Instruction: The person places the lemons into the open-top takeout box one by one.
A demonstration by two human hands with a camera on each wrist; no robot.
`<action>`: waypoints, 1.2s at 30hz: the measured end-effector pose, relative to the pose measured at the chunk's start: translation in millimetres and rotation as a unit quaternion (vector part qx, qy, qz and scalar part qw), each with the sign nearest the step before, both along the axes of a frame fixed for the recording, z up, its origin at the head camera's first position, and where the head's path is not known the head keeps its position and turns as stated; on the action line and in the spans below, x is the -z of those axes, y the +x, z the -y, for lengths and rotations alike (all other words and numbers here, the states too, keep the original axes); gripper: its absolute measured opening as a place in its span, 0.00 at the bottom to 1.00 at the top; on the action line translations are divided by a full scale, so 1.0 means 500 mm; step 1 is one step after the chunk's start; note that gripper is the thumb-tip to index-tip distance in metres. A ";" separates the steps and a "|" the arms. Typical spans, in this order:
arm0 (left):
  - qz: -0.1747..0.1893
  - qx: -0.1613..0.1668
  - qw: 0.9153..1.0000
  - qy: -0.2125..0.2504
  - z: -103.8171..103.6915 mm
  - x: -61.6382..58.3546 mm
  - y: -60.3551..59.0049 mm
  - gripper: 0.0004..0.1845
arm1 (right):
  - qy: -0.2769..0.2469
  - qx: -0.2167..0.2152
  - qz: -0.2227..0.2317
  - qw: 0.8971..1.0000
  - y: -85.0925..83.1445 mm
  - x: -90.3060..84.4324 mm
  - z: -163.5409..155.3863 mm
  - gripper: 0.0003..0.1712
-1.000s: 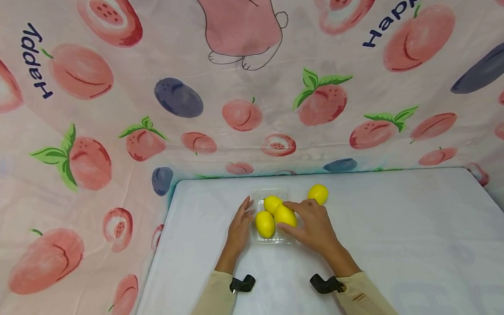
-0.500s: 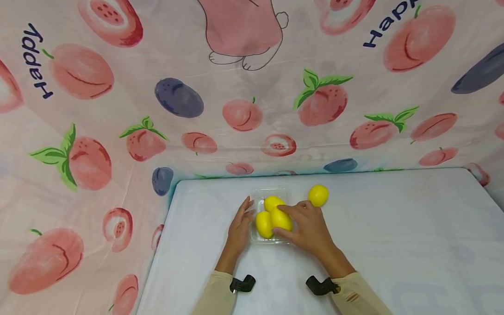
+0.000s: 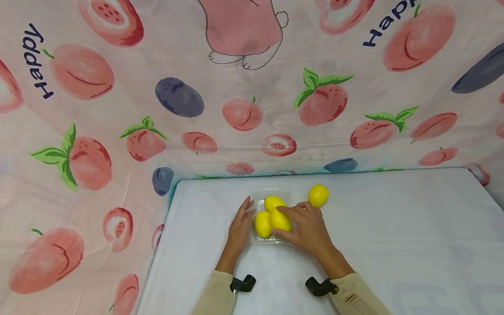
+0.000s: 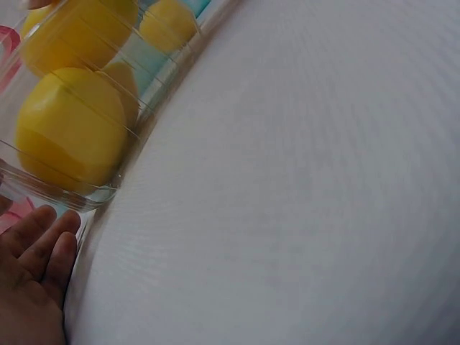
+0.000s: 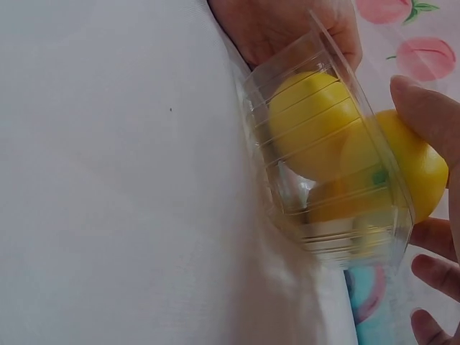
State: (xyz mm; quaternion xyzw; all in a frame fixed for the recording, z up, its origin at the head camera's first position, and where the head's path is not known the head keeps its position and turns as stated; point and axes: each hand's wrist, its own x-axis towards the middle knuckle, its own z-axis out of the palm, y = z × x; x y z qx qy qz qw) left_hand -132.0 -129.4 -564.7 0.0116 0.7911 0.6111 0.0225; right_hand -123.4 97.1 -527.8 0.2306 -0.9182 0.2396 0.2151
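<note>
A clear plastic container [image 3: 270,240] stands on the table with two yellow lemons in it, a near-left lemon [image 3: 262,224] and a far lemon [image 3: 273,203]. My right hand [image 3: 312,229] holds a third lemon [image 3: 281,221] between thumb and fingers, against the near-left one. In the right wrist view this held lemon [image 5: 413,169] sits at the container's rim, partly above it. My left hand [image 3: 238,231] rests along the container's left side with its fingers extended. The left wrist view shows those fingers [image 4: 54,244] beside the clear wall.
Another lemon [image 3: 318,195] lies on the white table [image 3: 399,237], behind my right hand and to the right of the container. A fruit-print cloth [image 3: 246,83] hangs behind the table and along its left side. Black wrist cameras [image 3: 242,283] jut inward from both wrists.
My right hand has moved left with its lemon, lowering it in over the container. The near-left lemon has shifted slightly left. The left hand has stayed in place.
</note>
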 end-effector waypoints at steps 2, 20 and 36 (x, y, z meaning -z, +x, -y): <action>0.000 0.000 1.000 -0.002 0.000 0.000 0.000 0.29 | -0.001 0.002 -0.002 1.000 0.001 0.001 0.000 0.39; 0.004 -0.003 1.000 -0.015 0.000 -0.003 0.001 0.30 | 0.003 -0.013 0.039 0.999 0.014 -0.005 -0.001 0.34; 0.004 0.000 1.000 -0.008 0.000 -0.002 -0.002 0.29 | 0.012 -0.005 0.033 0.999 0.014 -0.001 0.002 0.34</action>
